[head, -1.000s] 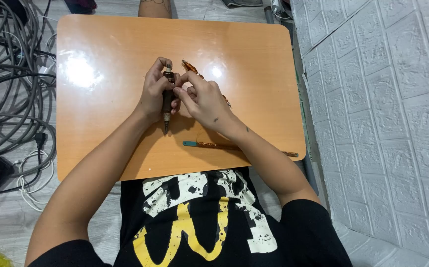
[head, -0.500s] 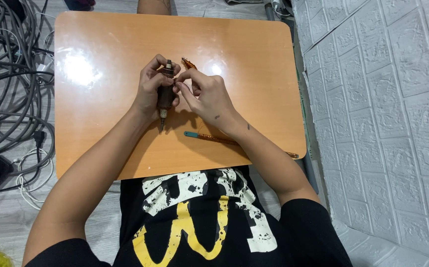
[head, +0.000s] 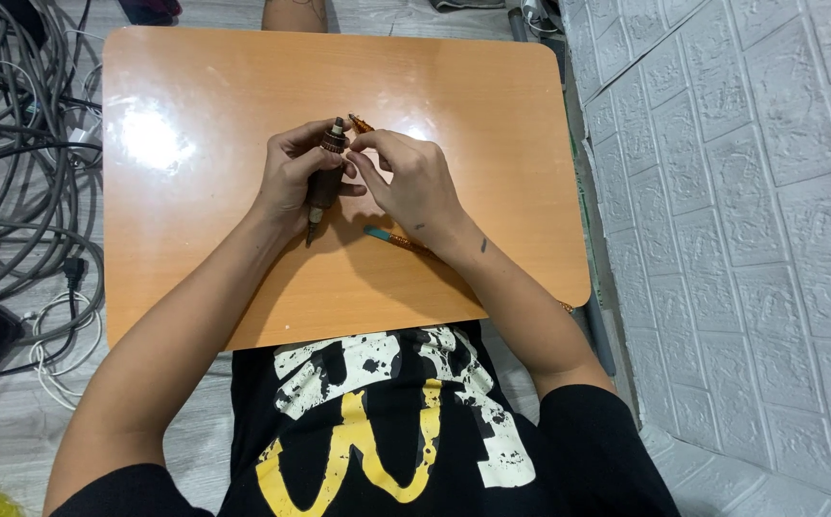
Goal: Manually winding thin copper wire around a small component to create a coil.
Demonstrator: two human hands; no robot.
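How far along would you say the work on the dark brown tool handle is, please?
Mid-job. The left hand grips the dark brown tool handle above the orange wooden table, collar up. The right hand pinches a thin orange-brown bit beside the collar, not yet seated. A teal-tipped orange pencil-like stick lies untouched.

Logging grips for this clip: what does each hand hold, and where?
Left hand wraps the dark brown tool handle mid-shaft; right hand pinches a thin orange piece beside its top.

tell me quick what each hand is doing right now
Left hand: closed around a dark brown tool handle.
Right hand: fingers pinching a small orange-brown piece at the handle's top.
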